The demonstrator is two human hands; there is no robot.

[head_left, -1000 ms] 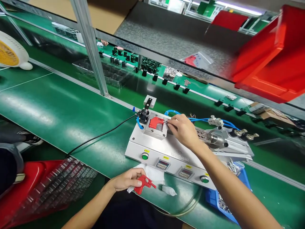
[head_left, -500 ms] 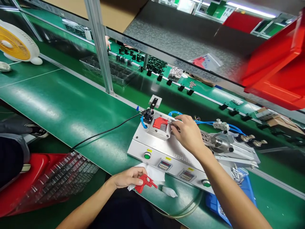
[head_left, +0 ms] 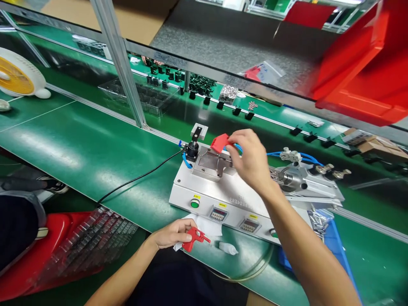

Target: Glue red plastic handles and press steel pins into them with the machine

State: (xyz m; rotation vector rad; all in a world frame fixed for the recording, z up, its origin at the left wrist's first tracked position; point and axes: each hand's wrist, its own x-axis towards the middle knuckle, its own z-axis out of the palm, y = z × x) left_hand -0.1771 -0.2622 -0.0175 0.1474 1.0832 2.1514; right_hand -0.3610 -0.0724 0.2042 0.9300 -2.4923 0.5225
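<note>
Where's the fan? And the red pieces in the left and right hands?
Fan (head_left: 19, 80): head view, on its yellow grille.
Red piece (head_left: 193, 239) in the left hand (head_left: 174, 233): head view, on its body.
Other red piece (head_left: 219, 143) in the right hand (head_left: 250, 157): head view, on its uncovered part.

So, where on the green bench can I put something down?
Between the white-and-yellow fan and thin black cable, the green bench is bare. Crowded: before the silver metal machine, by white paper, a small whitish bottle and the left hand holding a red plastic piece.

Smooth plastic parts (head_left: 219, 143) — dull-sheened metal fixture plate (head_left: 208, 162) — glossy, smooth tabletop (head_left: 124, 153).
</note>
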